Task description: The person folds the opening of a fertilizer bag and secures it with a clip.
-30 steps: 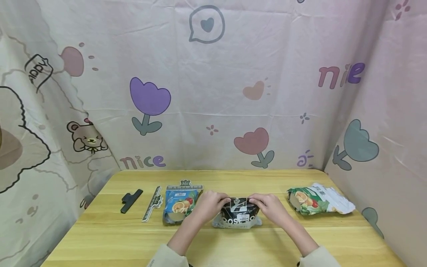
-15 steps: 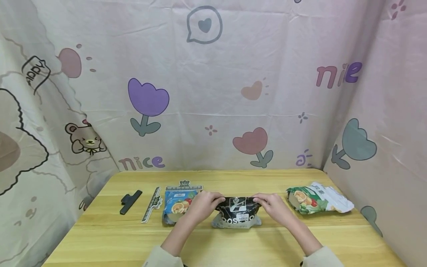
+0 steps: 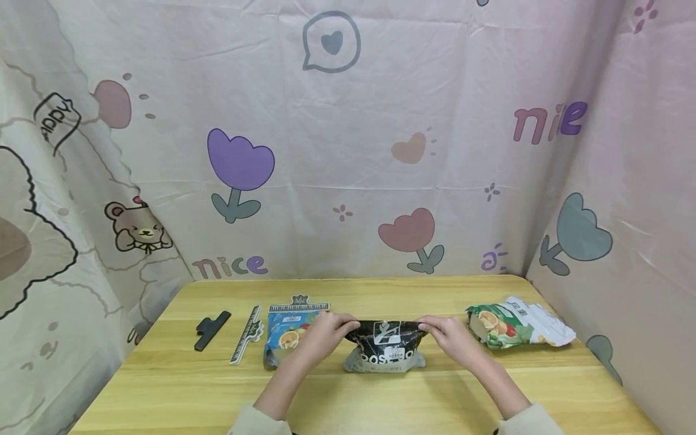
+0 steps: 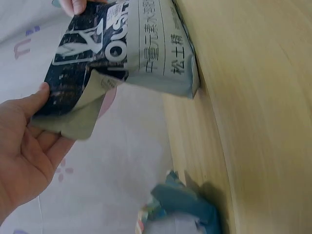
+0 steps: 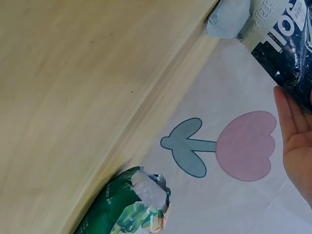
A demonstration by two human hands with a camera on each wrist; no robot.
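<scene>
Left hand (image 3: 328,332) and right hand (image 3: 450,339) pinching opposite top corners of a black-and-grey bag (image 3: 383,346), thumbs against fingers, the bag I see standing on the table (image 3: 386,402), between a blue bag (image 3: 283,335) and a green-and-white bag (image 3: 513,327)

Seen on upright black-and-grey plastic pouch (image 3: 385,345): glossy, creased film. Seen on flat green-and-white plastic packet (image 3: 519,325): shiny, crumpled film. Noted on long black plastic clip (image 3: 212,330): smooth look. Recorded for pale yellow wooden desk (image 3: 413,402): smooth, visibly grained. Recorded for pastel-printed cloth backdrop (image 3: 326,133): matt, wrinkled.
</scene>
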